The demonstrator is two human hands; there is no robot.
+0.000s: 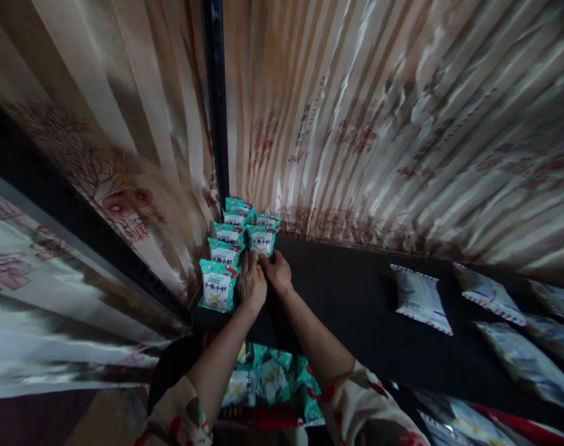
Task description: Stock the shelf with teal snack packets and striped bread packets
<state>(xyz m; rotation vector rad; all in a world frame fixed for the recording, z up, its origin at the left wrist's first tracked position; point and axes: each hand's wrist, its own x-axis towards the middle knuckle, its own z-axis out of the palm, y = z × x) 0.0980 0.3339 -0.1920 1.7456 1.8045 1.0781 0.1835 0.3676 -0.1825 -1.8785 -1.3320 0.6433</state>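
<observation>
Several teal and white snack packets stand upright in two rows at the left end of a dark shelf (pixel 347 297). My left hand (pixel 251 282) and my right hand (pixel 277 271) meet just below the front packet of the right row (pixel 262 240), fingers touching its lower edge. The front packet of the left row (pixel 218 285) stands just left of my left hand. Whether either hand grips a packet is hidden by the fingers.
Pale striped curtains hang behind the shelf, split by a black upright post (pixel 215 99). Silver-white packets (pixel 421 298) lie flat on the shelf's right side. More teal packets (pixel 272 378) sit in a container below, between my forearms.
</observation>
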